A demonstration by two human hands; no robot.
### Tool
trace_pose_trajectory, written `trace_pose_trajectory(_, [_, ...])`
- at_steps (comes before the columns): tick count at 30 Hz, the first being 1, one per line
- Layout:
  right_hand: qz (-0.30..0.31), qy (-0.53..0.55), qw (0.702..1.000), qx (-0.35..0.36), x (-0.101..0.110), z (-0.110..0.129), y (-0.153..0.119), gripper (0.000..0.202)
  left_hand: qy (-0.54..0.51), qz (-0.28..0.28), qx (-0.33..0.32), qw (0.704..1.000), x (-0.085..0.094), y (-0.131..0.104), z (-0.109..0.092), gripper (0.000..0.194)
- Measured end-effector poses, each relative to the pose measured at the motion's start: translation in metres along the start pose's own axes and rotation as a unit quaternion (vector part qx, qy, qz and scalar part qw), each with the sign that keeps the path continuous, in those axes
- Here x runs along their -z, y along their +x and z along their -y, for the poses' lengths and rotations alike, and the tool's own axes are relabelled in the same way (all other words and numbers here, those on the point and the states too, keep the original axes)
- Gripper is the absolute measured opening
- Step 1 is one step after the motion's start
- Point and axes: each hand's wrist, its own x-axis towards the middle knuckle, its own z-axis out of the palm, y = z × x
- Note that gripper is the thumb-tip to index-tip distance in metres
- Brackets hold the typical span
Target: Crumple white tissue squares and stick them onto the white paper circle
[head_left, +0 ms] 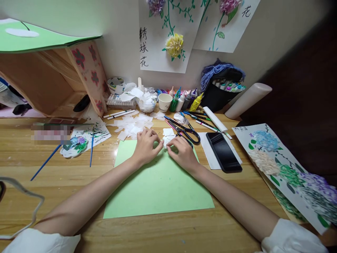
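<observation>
A light green sheet of paper (158, 189) lies on the wooden table under both hands. At its far edge, my left hand (147, 147) has curled fingers, with thumb and forefinger closed at a small white paper piece (165, 141). From the other side my right hand (183, 153) pinches at the same piece, its fingertips close to the left ones. The fingers partly cover this piece. Just beyond it lie small white paper squares (168, 132). Black-handled scissors (188, 134) rest right behind my right hand.
Loose paper squares (133, 124) spread behind my left hand. Paint bottles (181, 102) and a paper cup (165, 102) line the wall. A phone (223, 151) and a flower picture (284, 168) lie right; paintbrushes (91, 149) and a cardboard box (86, 77) stand left.
</observation>
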Motion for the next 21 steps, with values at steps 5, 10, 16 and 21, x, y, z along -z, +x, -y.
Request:
trace_pose_trajectory(5, [-0.001, 0.008, 1.0, 0.001, 0.0022, 0.0034, -0.0002, 0.01, -0.045, 0.022, 0.003, 0.999, -0.0019, 0.0021, 0.0028, 0.022])
trace_pose_trajectory(10, [-0.04, 0.043, 0.996, -0.069, 0.0041, 0.0032, 0.0017, 0.016, -0.082, 0.015, 0.022, 0.996, -0.0027, 0.0034, 0.0065, 0.022])
trace_pose_trajectory(16, [-0.04, 0.073, 0.993, -0.084, 0.005, 0.0014, 0.002, 0.007, -0.09, 0.011, 0.003, 0.996, -0.0005, 0.0027, 0.0052, 0.023])
trace_pose_trajectory(21, [-0.044, 0.067, 0.993, -0.081, 0.0044, 0.0015, 0.0018, 0.01, -0.103, 0.019, 0.016, 0.994, -0.0011, 0.0034, 0.0066, 0.025])
